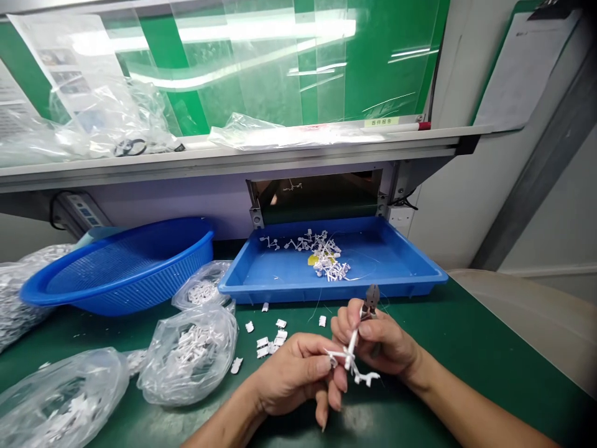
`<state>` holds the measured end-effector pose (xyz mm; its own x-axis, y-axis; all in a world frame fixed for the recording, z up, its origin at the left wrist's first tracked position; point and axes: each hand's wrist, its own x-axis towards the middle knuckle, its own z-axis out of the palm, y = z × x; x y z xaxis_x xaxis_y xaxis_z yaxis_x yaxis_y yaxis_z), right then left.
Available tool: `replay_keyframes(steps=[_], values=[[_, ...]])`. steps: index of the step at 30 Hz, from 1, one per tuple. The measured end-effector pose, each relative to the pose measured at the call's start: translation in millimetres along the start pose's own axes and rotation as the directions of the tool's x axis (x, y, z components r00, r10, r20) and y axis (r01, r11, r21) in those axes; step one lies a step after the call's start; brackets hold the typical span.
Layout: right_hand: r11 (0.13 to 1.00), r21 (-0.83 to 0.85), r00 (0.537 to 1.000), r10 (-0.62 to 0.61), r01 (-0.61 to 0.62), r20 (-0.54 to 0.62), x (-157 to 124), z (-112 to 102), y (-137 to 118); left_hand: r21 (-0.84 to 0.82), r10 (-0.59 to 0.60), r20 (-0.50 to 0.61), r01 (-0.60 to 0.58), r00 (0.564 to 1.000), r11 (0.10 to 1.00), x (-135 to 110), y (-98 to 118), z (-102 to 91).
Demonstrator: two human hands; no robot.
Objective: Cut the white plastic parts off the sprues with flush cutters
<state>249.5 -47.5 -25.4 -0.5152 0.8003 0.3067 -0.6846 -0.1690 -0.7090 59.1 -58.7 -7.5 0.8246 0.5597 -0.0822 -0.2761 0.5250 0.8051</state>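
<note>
At the far left edge, a bulging bag (23,286) is packed with small pale things, too blurred to make out singly. Nearer, on the green worktop (485,348), a clear plastic bag (105,373) holds a heap of white parts. Behind it a wide, round blue basket (135,280) with slotted sides sits slightly tilted; its high near wall hides most of its inside. To its right, another open clear bag (219,348) cradles a mound of slender white pieces, and a smaller bag (203,291) just behind holds more white bits. Small white parts (262,347) lie loose beside these bags.

The left hand (296,376) pinches a white branched piece (349,356) between thumb and fingers, above the worktop in front of a shallow blue tray (396,264). In the tray, a tangled pile of white branched pieces (329,258) lies around the middle, partly over something yellow (314,259). The right hand (387,339) is closed around pliers (371,298), their tips pointing up, its fingers also touching the piece's upper end.
</note>
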Motion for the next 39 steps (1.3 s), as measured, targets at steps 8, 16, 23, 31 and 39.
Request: replay_keyframes(steps=[8,16,23,31,39], values=[[0.892,-0.318,0.947,0.289,-0.320,-0.143,1,3,-24,0.019,0.006,-0.007,-0.006,1.000,1.000,-18,21,-12.8],[-0.121,-0.955,0.961,-0.105,-0.269,-0.257,5,14,-29,0.625,0.507,-0.486,-0.124,0.712,0.771,-5,22,-13.4],[-0.276,-0.921,0.960,-0.125,-0.277,-0.251,1,21,-6,0.827,0.535,-0.317,-0.049,0.783,0.560,-6,14,-14.6],[-0.314,-0.905,0.956,-0.152,-0.287,-0.250,0,23,-4,0.818,0.550,-0.318,-0.069,0.773,0.571,-5,16,-9.3],[-0.331,-0.895,0.953,-0.156,-0.300,-0.261,-1,20,-5,0.831,0.557,-0.314,-0.061,0.769,0.552,-6,15,-12.9]])
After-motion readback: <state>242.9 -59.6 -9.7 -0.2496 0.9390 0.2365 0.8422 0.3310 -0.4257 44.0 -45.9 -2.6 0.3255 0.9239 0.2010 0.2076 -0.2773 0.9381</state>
